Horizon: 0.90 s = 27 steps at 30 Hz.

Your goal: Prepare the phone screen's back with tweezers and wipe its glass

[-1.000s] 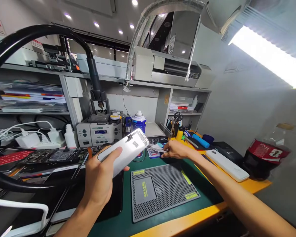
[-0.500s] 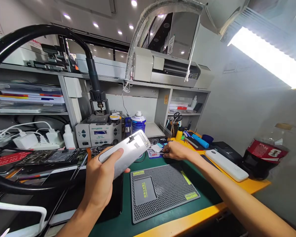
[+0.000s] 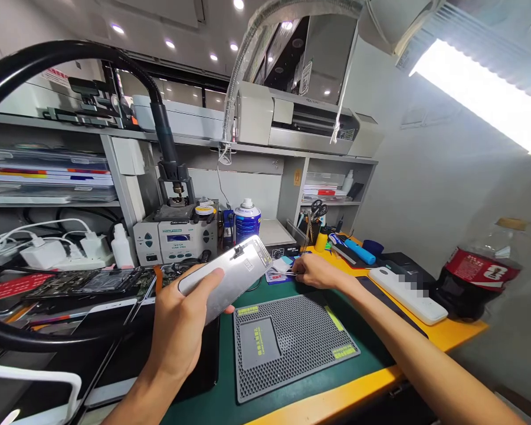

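Note:
My left hand (image 3: 181,313) is closed round a phone screen (image 3: 230,274), held tilted above the desk with its silver back towards me. A dark flex connector and small marks show near its upper end. Farther back, my right hand (image 3: 312,271) is closed in a pinch on what look like tweezers (image 3: 288,273), whose thin metal tips point left. These tips lie over a small pile of blue and white packets (image 3: 277,275) on the green mat. Below both hands lies a grey perforated repair pad (image 3: 301,336).
A hot-air station (image 3: 177,239) and a blue spray can (image 3: 248,219) stand at the back. Phone boards (image 3: 106,283) crowd the left side. On the right are a white power bank (image 3: 402,292) and a cola bottle (image 3: 478,277). A black hose (image 3: 71,50) arches overhead left.
The phone screen has shifted slightly right and down in my left hand. My right hand stays at the packets, almost unmoved. The view has shifted a little.

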{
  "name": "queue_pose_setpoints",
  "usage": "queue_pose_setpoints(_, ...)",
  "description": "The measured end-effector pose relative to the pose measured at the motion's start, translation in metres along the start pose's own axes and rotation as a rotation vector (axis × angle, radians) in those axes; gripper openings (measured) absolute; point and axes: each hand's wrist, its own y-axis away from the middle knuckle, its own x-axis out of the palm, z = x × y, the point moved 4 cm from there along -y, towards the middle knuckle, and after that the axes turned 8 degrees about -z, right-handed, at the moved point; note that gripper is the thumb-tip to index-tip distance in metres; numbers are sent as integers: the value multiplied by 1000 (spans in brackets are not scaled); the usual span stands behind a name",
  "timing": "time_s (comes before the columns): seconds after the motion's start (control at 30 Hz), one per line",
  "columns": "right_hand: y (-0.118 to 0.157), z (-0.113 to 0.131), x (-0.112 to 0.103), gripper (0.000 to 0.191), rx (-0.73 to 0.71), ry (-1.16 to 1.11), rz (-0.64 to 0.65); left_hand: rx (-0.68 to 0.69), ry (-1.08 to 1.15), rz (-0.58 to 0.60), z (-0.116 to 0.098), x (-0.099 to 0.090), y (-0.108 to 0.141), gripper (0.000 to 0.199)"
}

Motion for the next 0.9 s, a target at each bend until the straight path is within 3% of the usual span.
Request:
queue_pose_setpoints(0.1, -5, -4, 6, 19, -8, -7, 89, 5, -16, 1, 1, 1, 0, 29)
queue_pose_setpoints(0.27, -9, -8, 11, 18, 6, -70, 133, -23, -20, -13, 1, 1, 1, 27)
queue_pose_setpoints(0.6, -1, -30, -15, 23, 59, -120, 21, -42, -38, -43, 6, 3, 6, 21)
queue_pose_setpoints(0.9, 2, -30, -1, 18, 3, -27, 92, -10, -135, -100, 4, 8, 13, 12)
